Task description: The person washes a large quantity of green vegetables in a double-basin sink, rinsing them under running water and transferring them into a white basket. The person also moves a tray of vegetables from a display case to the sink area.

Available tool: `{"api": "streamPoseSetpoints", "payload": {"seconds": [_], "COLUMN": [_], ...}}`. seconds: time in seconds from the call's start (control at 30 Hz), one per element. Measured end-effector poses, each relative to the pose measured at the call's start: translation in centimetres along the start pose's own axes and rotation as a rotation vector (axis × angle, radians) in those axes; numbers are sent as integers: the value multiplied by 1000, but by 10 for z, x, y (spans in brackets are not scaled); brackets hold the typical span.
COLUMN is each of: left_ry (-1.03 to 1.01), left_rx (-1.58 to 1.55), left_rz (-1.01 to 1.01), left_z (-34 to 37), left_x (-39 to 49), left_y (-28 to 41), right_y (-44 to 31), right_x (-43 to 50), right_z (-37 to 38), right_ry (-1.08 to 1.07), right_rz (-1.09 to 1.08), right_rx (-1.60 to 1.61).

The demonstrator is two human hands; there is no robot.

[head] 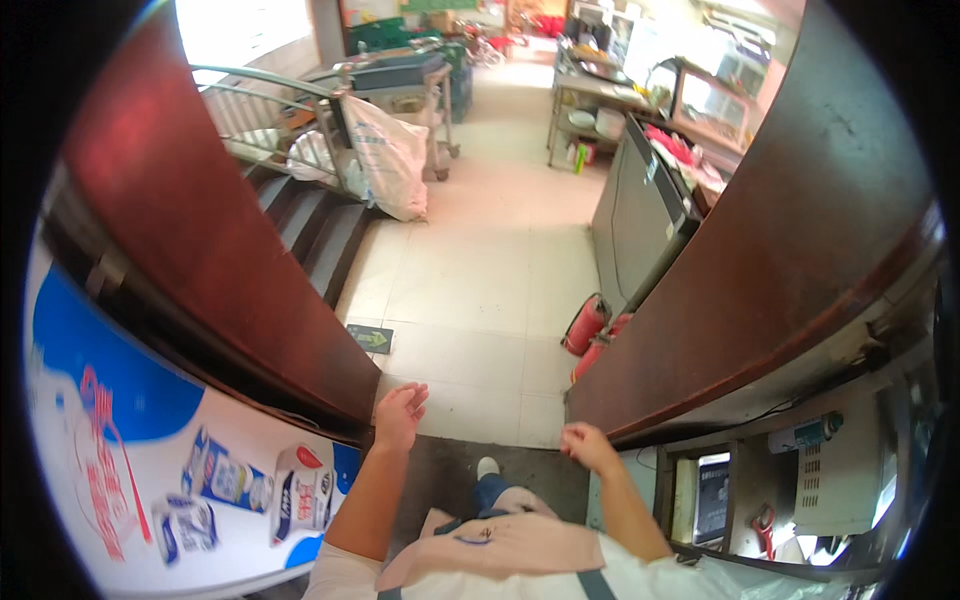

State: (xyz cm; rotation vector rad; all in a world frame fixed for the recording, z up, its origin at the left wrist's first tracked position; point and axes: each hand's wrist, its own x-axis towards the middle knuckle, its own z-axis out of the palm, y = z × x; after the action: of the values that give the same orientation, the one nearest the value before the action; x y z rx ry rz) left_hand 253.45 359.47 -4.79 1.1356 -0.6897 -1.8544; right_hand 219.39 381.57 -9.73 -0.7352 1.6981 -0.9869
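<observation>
My left hand [403, 412] is raised at the lower centre-left with nothing in it, its fingers slightly bent and partly spread, near the lower end of the left brown door panel [225, 247]. My right hand [589, 444] hangs in the air at the lower centre-right, its fingers curled; whether they are fully closed is unclear, and no object shows in it. Beyond it, red fire extinguishers [588, 324] stand on the floor by the right brown door panel [735, 300]. Below, an apron [517, 540] covers my front, and one white shoe [487, 468] shows.
Steps [322, 232] with a metal railing [270, 79] lie at left, beside a white woven sack [390, 157]. A grey cabinet [637, 217] and a worktable [559, 86] stand at right. A wheeled cart [439, 105] is farther back. Pale floor tiles [480, 255] run between them.
</observation>
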Motion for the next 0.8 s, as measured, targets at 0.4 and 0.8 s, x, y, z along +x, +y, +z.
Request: {"api": "streamPoseSetpoints", "payload": {"seconds": [0.4,0.8], "left_ry": [500,180], "left_rx": [-294,15], "left_rz": [-235,-203], "left_z": [-125,109], "left_x": [214,592], "left_y": [83,254], "right_y": [-178,-283], "right_x": [289,424], "right_z": [-50,-108], "right_ry": [141,404], "right_rz": [-100,33], "right_rx": [18,7]}}
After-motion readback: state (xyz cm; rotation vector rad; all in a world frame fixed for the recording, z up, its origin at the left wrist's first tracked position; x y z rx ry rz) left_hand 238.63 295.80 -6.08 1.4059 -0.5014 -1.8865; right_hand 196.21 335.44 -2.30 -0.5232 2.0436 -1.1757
